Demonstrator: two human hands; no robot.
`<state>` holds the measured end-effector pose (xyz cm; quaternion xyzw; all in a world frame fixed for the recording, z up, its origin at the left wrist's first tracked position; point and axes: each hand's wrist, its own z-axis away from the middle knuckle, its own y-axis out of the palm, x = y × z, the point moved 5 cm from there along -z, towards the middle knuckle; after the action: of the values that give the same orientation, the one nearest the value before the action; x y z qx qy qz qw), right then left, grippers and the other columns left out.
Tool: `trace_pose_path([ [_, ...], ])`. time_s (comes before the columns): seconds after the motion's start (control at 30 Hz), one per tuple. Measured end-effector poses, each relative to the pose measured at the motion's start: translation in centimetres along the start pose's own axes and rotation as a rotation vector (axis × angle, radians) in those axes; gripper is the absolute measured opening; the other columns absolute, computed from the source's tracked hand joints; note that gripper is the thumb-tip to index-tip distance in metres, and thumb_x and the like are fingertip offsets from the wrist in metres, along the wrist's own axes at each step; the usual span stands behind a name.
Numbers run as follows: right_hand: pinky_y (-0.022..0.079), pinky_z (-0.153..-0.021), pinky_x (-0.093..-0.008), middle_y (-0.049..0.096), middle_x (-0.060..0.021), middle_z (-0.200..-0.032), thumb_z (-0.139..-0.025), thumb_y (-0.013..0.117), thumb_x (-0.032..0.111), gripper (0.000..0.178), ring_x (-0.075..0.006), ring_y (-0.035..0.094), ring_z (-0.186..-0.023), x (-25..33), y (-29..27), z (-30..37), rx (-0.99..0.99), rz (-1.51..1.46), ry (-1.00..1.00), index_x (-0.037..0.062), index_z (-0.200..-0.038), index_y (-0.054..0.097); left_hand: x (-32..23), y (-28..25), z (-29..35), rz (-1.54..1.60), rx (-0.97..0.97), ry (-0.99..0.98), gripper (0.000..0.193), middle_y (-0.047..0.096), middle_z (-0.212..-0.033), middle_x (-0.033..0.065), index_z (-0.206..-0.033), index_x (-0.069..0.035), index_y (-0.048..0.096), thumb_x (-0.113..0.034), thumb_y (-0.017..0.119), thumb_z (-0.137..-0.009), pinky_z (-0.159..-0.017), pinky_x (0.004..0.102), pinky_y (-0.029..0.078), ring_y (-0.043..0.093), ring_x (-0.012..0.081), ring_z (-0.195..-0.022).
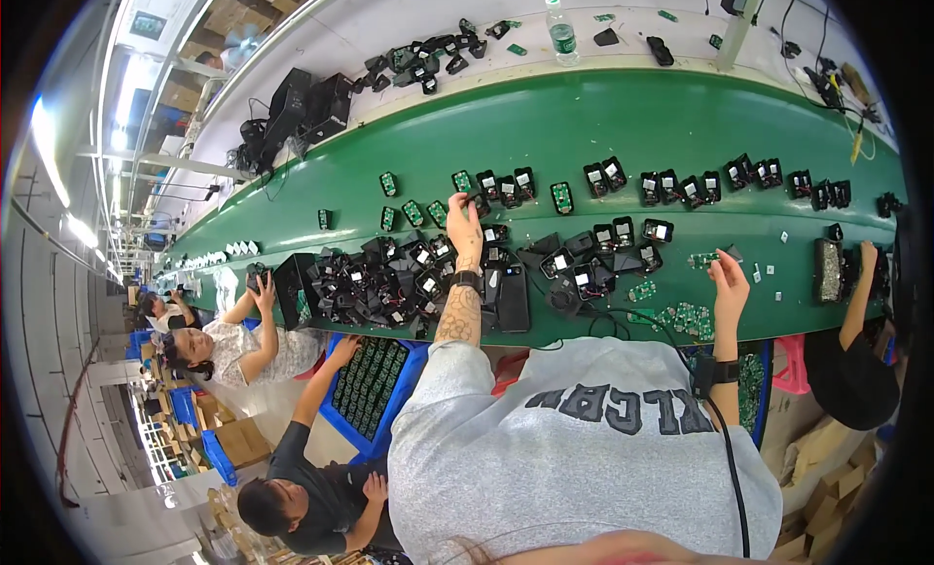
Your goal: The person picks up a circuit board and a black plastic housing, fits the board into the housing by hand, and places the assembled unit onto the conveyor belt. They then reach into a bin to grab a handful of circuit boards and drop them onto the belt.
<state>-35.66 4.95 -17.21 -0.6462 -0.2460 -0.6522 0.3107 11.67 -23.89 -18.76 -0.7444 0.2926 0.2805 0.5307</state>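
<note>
Stretched out over the green conveyor belt [623, 108], my left hand [464, 227] closes its fingers on a small black casing [477, 203]. Just beyond its fingertips lies a black casing with a green board in it [461, 181], and a row of black casings [507, 188] with white labels stands to the right. My right hand [728, 281] pinches a small green circuit board [701, 261] by its right end, above the belt's near side. Below that hand lies a pile of loose green circuit boards [689, 320].
A big heap of black casings [375, 285] lies left of my left arm. A dark phone-like slab [513, 299] rests beside the forearm. Co-workers sit left and right; one's hand [344, 349] touches a blue crate [421, 356] of boards. A plastic bottle [561, 32] stands on the far shelf.
</note>
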Motion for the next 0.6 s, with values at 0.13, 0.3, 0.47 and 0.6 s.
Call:
trace_pose_path([
  [0.13, 0.05, -0.07, -0.0224, 0.065, -0.0026, -0.093, -0.09, 0.063, 0.008, 0.022, -0.0089, 0.061, -0.079, 2.6, -0.3, 1.0, 0.016, -0.053, 0.017, -0.0006, -0.11, 0.065, -8.6, 1.5, 4.1, 0.946, 0.223, -0.492, 0.028, 0.059, -0.104, 0.0098, -0.124, -0.012, 0.049, -0.016, 0.046, -0.097, -0.066, 0.0388, 0.059, 0.066, 0.0236, -0.084],
  [0.3, 0.05, -0.064, -0.0225, 0.065, -0.0023, -0.088, -0.088, 0.065, 0.011, 0.022, -0.0089, 0.06, -0.074, 9.8, 5.3, 3.6, 0.252, -0.179, 0.128, 0.0003, -0.107, 0.065, -20.9, -0.5, 12.3, 1.176, 0.839, -0.659, 0.039, 0.061, -0.114, 0.0109, -0.132, -0.011, 0.041, -0.01, 0.049, -0.094, -0.072, 0.0321, 0.059, 0.066, 0.0302, -0.103],
  [0.47, 0.05, -0.06, -0.0235, 0.068, -0.0067, -0.087, -0.084, 0.067, 0.004, 0.016, -0.0119, 0.062, -0.073, 13.9, 9.0, 5.9, 0.473, -0.516, 0.178, -0.0013, -0.1, 0.067, -27.3, -2.6, 15.4, 0.994, 0.93, -0.488, 0.046, 0.063, -0.115, 0.0134, -0.133, -0.009, 0.041, -0.003, 0.055, -0.089, -0.071, 0.0301, 0.059, 0.067, 0.0264, -0.1],
  [0.6, 0.05, -0.059, -0.0237, 0.068, -0.0072, -0.087, -0.084, 0.067, 0.002, 0.015, -0.0121, 0.063, -0.071, 15.0, 8.8, 7.0, 0.529, -0.493, 0.101, -0.0019, -0.098, 0.067, -28.6, -3.0, 16.5, 0.973, 0.896, -0.46, 0.046, 0.064, -0.114, 0.0122, -0.132, -0.009, 0.043, -0.003, 0.056, -0.088, -0.073, 0.0315, 0.059, 0.067, 0.0203, -0.095],
])
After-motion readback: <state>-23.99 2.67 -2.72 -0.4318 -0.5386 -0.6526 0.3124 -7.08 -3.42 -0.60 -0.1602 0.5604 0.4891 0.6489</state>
